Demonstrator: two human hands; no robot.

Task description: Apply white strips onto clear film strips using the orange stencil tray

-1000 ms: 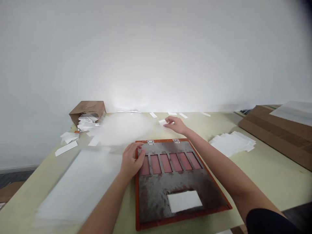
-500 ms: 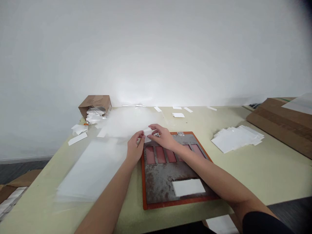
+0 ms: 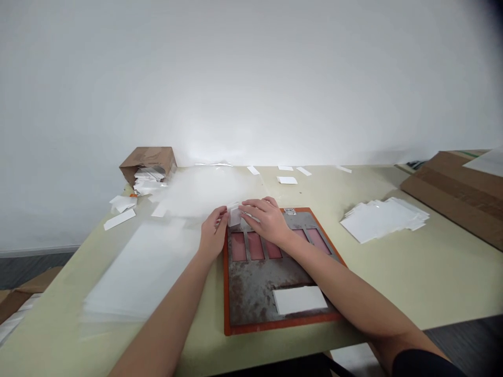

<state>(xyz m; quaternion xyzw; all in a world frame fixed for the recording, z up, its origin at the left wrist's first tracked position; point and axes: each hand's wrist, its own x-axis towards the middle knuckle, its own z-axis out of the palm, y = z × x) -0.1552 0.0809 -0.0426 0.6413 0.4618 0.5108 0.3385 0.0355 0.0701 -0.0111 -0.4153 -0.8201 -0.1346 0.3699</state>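
Observation:
A small stack of white cards, glossy as if partly in clear film, stands at the far left corner of a metal plate with an orange-red rim. My left hand pinches its left edge between thumb and fingers. From the other side, the fingertips of my right hand press on its right edge, palm over the plate. Several reddish rectangular windows run across the plate, some hidden by my right forearm. A thicker white card stack lies on the plate's near part.
Translucent sheets lie left of the plate. An open cardboard box with white cards sits at the back left. A white card pile and a large cardboard box are on the right. Loose white slips lie near the wall.
The small white stack has tipped more upright between my hands. My right fingers have straightened and lie flatter against it. The whole view has shifted slightly.

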